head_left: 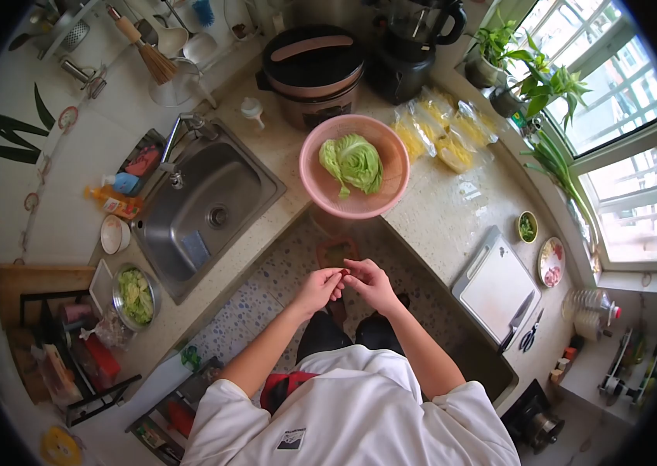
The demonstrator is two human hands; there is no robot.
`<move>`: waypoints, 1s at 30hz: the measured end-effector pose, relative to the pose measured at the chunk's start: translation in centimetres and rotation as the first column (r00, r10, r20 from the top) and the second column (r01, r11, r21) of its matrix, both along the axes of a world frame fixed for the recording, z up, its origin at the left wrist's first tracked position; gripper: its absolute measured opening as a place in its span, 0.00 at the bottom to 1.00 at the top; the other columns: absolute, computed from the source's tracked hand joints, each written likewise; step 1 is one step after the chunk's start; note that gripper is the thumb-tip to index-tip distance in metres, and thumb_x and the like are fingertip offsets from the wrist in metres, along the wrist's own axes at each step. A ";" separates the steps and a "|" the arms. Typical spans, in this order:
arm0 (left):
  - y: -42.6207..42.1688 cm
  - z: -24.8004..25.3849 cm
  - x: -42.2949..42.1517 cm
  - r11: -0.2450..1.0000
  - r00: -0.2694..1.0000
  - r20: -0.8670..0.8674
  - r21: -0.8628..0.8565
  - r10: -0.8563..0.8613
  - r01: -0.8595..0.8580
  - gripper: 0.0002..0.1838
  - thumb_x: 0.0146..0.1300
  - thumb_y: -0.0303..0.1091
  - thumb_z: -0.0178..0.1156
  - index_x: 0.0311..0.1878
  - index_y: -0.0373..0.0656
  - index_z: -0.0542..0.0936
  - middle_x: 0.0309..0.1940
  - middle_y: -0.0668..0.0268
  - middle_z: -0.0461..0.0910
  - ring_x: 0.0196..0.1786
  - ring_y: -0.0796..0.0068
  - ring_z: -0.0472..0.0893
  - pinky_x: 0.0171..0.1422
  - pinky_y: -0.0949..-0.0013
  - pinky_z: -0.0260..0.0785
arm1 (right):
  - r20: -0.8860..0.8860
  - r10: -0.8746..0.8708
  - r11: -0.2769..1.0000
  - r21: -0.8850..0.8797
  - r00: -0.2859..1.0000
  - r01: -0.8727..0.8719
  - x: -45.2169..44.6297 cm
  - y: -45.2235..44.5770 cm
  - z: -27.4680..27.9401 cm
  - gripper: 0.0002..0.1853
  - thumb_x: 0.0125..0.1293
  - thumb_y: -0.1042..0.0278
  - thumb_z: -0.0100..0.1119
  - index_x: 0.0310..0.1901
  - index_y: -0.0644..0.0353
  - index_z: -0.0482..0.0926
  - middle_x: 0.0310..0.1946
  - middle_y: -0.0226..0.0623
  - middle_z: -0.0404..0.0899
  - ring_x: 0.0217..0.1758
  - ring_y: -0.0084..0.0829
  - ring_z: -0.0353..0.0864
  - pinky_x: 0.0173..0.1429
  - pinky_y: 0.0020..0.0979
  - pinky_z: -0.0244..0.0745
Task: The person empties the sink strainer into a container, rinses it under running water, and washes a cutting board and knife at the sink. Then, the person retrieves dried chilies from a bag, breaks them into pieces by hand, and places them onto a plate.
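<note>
My left hand (320, 290) and my right hand (372, 284) meet in front of my body, above the floor. Between the fingertips of both is a small dark red thing (344, 272), mostly covered, whose kind I cannot make out. Beyond the hands, a pink plastic basin (314, 190) stands at the counter's corner. Inside it lies part of a head of green cabbage (355, 161) with loose outer leaves. Neither hand touches the basin.
Left is a steel sink (188, 213), with a bowl of cut greens (136, 298) beside it. On the right counter lie a white cutting board (499, 283), a knife (520, 312) and scissors (531, 335). Yellow bagged food (452, 151) and a rice cooker (314, 74) stand behind.
</note>
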State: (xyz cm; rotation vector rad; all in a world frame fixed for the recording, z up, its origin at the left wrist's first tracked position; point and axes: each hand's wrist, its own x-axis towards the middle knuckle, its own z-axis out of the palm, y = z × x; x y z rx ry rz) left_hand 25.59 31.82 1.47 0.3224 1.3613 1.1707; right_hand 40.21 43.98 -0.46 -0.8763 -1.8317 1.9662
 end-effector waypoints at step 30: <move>2.6 -12.7 1.3 0.920 0.979 0.041 -0.335 -0.199 0.201 0.11 0.78 0.36 0.55 0.48 0.39 0.82 0.32 0.72 0.79 0.31 0.83 0.78 0.37 0.77 0.74 | 0.086 -0.351 0.733 -0.595 0.933 0.331 2.6 -0.9 -15.4 0.06 0.75 0.71 0.60 0.45 0.64 0.79 0.36 0.35 0.86 0.31 0.19 0.81 0.34 0.22 0.74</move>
